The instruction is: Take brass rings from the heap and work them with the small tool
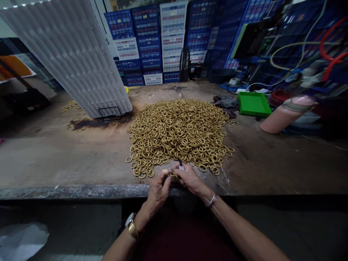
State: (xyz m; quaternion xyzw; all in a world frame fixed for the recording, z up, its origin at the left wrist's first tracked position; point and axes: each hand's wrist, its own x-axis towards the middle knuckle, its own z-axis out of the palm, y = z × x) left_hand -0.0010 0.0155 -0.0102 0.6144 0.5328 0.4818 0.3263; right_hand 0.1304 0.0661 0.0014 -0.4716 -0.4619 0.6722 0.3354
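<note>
My left hand (159,186) is closed in a pinch at the table's front edge, its fingertips round a small brass-coloured ring (173,174). A pale wrap shows on one of its fingers. Close against it, my right hand (191,178) grips a small tool (180,164) with a dark, narrow tip and a whitish part below; it looks like a small blade, partly hidden by my fingers. The tool's lower end and the ring lie together between both hands. Just beyond them spreads a large pile of brass rings (176,130), with loose ones along its near side.
Stacked translucent ribbed trays (73,61) stand at the left beside a black wire holder (109,113). To the right are a green tray (254,103), dark cloth (225,102) and a pink cylinder (284,116). Blue and white crates (148,45) line the back.
</note>
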